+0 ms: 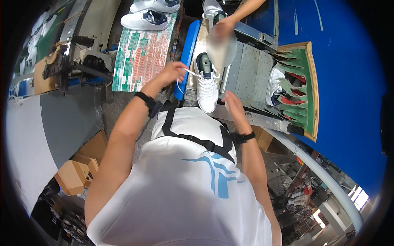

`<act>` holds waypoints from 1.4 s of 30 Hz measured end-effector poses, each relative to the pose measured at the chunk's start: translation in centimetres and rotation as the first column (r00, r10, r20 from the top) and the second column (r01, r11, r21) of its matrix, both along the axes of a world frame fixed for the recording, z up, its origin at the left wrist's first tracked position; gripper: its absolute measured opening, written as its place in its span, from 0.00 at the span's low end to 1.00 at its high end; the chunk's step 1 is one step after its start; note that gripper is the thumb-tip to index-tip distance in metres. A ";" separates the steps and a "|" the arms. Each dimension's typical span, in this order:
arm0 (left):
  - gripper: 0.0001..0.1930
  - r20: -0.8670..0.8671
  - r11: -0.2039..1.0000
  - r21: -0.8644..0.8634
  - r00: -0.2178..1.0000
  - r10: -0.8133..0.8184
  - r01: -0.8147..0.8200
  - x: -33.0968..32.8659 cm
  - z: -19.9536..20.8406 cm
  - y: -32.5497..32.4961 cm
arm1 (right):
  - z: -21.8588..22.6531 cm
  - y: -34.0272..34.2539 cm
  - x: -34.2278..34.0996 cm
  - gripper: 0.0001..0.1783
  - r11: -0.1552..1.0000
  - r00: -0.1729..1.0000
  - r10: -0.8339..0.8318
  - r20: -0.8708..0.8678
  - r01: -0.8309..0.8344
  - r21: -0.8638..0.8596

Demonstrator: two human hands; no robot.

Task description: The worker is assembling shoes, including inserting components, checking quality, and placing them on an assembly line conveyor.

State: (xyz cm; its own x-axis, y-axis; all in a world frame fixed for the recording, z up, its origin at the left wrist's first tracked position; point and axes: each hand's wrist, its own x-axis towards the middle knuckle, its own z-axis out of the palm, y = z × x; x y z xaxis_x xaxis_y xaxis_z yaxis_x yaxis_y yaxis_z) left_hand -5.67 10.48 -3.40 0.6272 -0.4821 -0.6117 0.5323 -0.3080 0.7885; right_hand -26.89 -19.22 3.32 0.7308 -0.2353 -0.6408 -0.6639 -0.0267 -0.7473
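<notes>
Lace (191, 73) apparently pinched in left hand (174, 73).

White shirt (164, 180), blue print (223, 186); black harness (208, 145), wristbands (246, 137).

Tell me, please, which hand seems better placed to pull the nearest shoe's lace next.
Probably the left hand: it pinches the white lace, while the right hand looks empty and apart, beside the shoe.
</notes>
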 end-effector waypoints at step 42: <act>0.65 0.473 0.904 0.028 0.791 -0.388 0.427 3.0 2.4 -9.1 | 11.5 3.6 3.7 0.43 0.713 0.776 0.617 0.133 -0.622 0.322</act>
State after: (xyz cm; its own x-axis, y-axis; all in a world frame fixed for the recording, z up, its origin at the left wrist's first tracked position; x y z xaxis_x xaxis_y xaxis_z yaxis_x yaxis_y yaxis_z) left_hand -2.64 1.35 -1.01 0.5584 -0.7892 -0.2557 -0.0556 -0.3432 0.9376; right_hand -23.24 -15.61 14.80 0.6468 0.4960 -0.5794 -0.5764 -0.1797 -0.7972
